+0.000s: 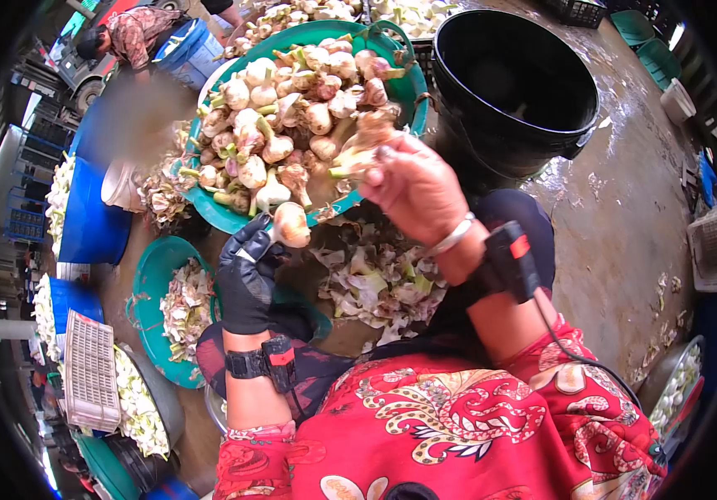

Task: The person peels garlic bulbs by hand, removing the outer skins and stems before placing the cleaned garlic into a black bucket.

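My left hand (247,271), in a black glove, is closed on a garlic bulb (292,225) at the near edge of a green basin (200,204). That basin is heaped with garlic bulbs (318,118), many with short stems. Bare, with a bangle at the wrist, my right hand (415,185) pinches a piece of brownish garlic peel (367,142) over the basin's right side. Loose peels (387,279) lie in a pile on the floor below my hands.
A large black bucket (512,83) stands right of the basin. At left are a smaller green basin (148,292) with peels, blue tubs (96,225) and a pale crate (92,371). Another person (137,37) bends over a blue barrel (196,54) at upper left.
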Available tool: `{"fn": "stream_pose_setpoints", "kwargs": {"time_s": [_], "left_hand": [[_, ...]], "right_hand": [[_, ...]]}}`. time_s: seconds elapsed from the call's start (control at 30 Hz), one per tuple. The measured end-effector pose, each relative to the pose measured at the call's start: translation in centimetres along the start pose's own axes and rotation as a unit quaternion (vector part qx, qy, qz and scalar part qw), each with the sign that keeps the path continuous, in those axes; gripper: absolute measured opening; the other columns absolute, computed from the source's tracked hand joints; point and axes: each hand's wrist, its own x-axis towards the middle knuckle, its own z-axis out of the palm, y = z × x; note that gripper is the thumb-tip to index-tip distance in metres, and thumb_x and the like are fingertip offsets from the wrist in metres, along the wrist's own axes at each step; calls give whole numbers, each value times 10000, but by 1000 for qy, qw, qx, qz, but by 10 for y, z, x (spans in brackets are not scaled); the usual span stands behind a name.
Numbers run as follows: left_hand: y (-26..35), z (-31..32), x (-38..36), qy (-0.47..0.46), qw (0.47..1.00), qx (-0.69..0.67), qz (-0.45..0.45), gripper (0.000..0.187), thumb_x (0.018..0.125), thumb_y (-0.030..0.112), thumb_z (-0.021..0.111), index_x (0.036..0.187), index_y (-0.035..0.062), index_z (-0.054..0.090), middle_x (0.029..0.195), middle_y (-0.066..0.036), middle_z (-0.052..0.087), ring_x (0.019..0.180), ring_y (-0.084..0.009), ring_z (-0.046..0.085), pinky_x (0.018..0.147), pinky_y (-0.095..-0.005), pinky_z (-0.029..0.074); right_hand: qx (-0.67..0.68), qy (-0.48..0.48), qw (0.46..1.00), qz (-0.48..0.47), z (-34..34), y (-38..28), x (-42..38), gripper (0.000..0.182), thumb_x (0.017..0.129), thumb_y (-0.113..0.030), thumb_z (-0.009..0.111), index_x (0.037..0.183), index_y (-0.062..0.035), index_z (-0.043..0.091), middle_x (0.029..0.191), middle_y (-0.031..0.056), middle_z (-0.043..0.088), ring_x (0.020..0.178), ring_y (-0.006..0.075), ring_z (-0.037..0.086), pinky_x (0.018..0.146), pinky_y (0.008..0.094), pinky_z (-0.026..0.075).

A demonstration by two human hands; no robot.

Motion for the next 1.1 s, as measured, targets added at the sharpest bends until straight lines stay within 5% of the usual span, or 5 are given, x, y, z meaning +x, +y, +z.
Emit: {"fn": "stream_pose_setpoints", "kwargs": {"time_s": [0.2, 0.43, 0.63, 0.83, 1.1], "left_hand": [[7, 19, -6, 17, 995, 96, 26, 262, 844, 7, 596, 1102, -32, 617, 980, -95, 670, 819, -152, 640, 724, -290, 542], [28, 53, -11, -90, 978, 184, 32, 360, 787, -47, 624, 1146, -32, 590, 1043, -84, 646, 902, -129, 609, 778, -267, 522], [18, 27, 8, -40, 997, 69, -13, 340, 796, -2, 606, 1136, -18, 603, 1029, -85, 650, 859, -148, 621, 732, -266, 526], [7, -18, 15, 16, 990, -141, -12, 285, 880, 92, 590, 1149, -3, 606, 1000, -56, 666, 812, -149, 618, 717, -277, 522], [-10, 26, 4, -43, 979, -199, -20, 345, 912, 151, 552, 1229, 17, 568, 1233, -97, 579, 1041, -201, 600, 849, -311, 530]], "right_hand": [[-569, -36, 822, 5, -3, 26, -13, 370, 739, -14, 613, 1108, -19, 617, 921, 62, 635, 874, 134, 578, 784, 281, 480], [-410, -98, 897, 131, -3, 27, -9, 241, 804, -27, 671, 1044, -24, 648, 1031, 36, 601, 901, 127, 583, 787, 292, 496], [-584, -83, 768, -250, 0, 43, -11, 89, 732, -1, 661, 775, -29, 588, 708, 99, 573, 682, 292, 584, 615, 340, 464], [-297, 96, 946, -85, -8, 10, -11, 98, 913, -31, 472, 933, -21, 567, 766, 29, 591, 685, 117, 588, 650, 252, 502], [-486, 76, 865, -93, 0, 51, -15, 176, 732, 11, 662, 886, -47, 600, 791, -13, 550, 654, 64, 514, 627, 221, 478]]}}
